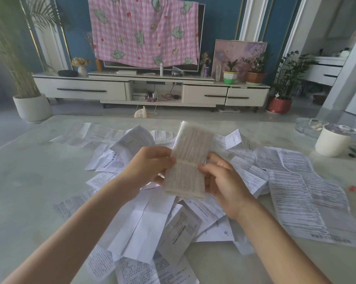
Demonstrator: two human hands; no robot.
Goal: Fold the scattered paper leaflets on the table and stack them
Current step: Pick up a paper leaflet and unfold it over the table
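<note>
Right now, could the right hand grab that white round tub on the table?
Probably not yet. The right hand is pinching the folded leaflet with the left hand. Only flat papers lie toward the white tub, so the path looks free.

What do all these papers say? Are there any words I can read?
Folded leaflet: rows of print, too blurred to read.
Scattered leaflets on the table: headings and lines, too small and blurred to read.
Purple can: label unreadable.

both hands (152, 167) gripping folded leaflet (190, 158), scattered leaflets (295, 193)
</note>
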